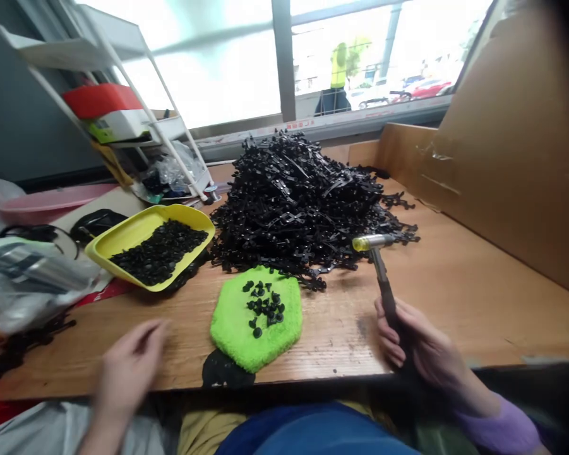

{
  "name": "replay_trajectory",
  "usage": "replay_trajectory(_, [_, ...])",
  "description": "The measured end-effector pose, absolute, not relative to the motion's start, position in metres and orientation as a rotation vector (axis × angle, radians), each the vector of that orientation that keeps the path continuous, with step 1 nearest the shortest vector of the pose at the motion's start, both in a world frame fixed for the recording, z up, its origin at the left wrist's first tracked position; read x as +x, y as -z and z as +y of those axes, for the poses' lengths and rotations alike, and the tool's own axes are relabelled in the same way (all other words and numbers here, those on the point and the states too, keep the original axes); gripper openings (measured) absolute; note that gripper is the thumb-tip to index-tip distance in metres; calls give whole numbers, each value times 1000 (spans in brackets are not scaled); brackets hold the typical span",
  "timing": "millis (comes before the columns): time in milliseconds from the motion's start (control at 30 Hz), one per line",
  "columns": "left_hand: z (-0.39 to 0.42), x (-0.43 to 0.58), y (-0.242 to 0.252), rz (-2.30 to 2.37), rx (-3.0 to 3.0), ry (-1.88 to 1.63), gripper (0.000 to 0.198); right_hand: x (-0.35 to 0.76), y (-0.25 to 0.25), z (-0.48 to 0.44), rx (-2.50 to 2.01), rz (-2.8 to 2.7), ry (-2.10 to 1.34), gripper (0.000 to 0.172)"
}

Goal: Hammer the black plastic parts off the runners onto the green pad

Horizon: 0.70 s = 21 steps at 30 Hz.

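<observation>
Head view: a person is working bare-handed at a wooden counter (455, 297).
Right hand (426, 346): its grip is wrapping the handle of a hammer (383, 278), whose head is pointing up, clear of the green pad (260, 355).
Left hand (131, 359): blurring left of the pad, fingers partly bent — whether its grip is holding anything, one cannot tell.
Green pad: lying near the counter's front edge, carrying loose black pieces (268, 308).
Yellow tray (197, 218): standing beyond the left hand, holding many similar-looking pieces (161, 253).
Black heap (303, 196): rising behind the pad, tangling many flat parts.
Progress: seemingly partway — loose pieces are remaining on pad and in tray; how much of the heap is finished, nothing is showing.
</observation>
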<state>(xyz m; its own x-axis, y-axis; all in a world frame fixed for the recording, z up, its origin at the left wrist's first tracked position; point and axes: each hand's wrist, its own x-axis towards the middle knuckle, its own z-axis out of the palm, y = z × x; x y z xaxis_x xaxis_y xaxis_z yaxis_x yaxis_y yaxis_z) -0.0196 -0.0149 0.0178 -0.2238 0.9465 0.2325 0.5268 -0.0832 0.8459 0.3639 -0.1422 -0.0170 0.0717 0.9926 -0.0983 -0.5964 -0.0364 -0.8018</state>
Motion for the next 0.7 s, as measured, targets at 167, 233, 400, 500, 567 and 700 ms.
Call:
replay_trajectory(167, [28, 64, -22, 1232, 2115, -1063, 24, 368, 20, -140, -838, -646, -1430, 18])
replay_trajectory(233, [40, 81, -19, 1164, 2241, -1015, 18, 371, 20, -140, -833, -633, -1421, 18])
replay_trajectory(400, [29, 59, -6, 1089, 2538, -968, 23, 374, 21, -140, -791, -577, -1430, 17])
replay_trajectory(500, [11, 38, 0, 1047, 2687, -966, 27, 372, 21, -138, -750, -574, -1448, 14])
replay_trajectory(567, [1, 30, 3, 998, 2749, -976, 30, 371, 21, -137, -726, -579, -1451, 13])
replay_trajectory(700, [-14, 23, 11, 942, 2717, -1078, 34, 370, 21, -138, -699, -598, -1450, 12])
